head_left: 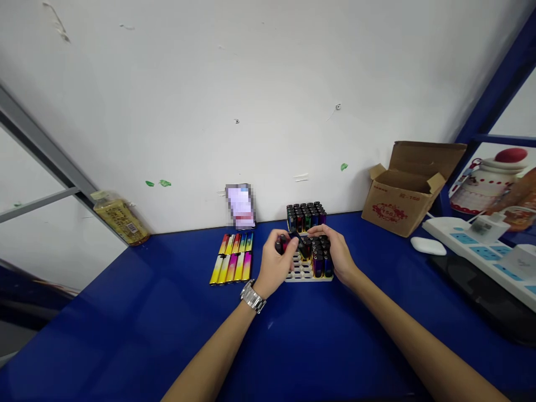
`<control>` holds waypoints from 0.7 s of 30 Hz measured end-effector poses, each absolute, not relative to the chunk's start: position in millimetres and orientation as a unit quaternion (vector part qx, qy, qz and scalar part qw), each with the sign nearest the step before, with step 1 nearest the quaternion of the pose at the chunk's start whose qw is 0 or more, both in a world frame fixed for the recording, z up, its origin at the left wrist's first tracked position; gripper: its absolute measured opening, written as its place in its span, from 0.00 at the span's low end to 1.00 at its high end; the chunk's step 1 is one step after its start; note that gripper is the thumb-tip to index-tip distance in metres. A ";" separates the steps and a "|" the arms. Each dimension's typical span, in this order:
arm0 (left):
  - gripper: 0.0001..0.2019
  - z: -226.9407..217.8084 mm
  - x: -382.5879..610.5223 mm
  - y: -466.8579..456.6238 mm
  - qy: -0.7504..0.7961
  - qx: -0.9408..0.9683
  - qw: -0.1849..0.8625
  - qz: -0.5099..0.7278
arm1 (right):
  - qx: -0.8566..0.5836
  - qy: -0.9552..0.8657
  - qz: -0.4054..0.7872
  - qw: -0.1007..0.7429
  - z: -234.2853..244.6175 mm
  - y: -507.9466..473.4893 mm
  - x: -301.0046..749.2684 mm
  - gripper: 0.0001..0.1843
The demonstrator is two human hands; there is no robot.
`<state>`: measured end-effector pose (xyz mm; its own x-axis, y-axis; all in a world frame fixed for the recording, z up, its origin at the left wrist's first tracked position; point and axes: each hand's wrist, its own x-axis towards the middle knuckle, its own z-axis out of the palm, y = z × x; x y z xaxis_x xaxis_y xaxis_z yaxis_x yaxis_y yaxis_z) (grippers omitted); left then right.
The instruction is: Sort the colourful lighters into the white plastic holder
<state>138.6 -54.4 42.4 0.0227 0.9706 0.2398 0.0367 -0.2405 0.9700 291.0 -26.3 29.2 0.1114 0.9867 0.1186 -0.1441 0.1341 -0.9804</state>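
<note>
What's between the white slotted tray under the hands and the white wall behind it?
Beyond the white slotted tray, a packed block of upright dark-capped lighters stands on the blue table; head view.

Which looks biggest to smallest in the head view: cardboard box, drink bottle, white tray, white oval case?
1. cardboard box
2. drink bottle and white tray: too close to rank, tray partly covered
3. white oval case

Glossy plastic lighters (231, 259), matt cardboard box (408, 190), smooth blue table (125, 312).
</note>
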 end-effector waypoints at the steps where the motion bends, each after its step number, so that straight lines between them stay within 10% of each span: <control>1: 0.15 43.2 138.0 -52.1 0.437 0.521 0.463 0.568 | -0.453 -0.465 0.476 0.593 29.6 -26.6 290.7 0.22; 8: 0.18 42.4 131.1 -41.9 0.408 0.325 0.616 0.591 | -0.458 -0.484 0.460 0.587 34.2 -28.8 290.5 0.20; 21: 0.08 33.4 145.4 -51.5 0.482 0.657 0.352 0.460 | -0.456 -0.481 0.464 0.588 31.4 -27.4 290.8 0.20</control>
<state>145.4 -51.5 33.4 0.1117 0.9576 0.2655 0.3097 -0.2874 0.9064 290.8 -27.4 31.4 0.1075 0.9840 0.1422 -0.1061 0.1536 -0.9824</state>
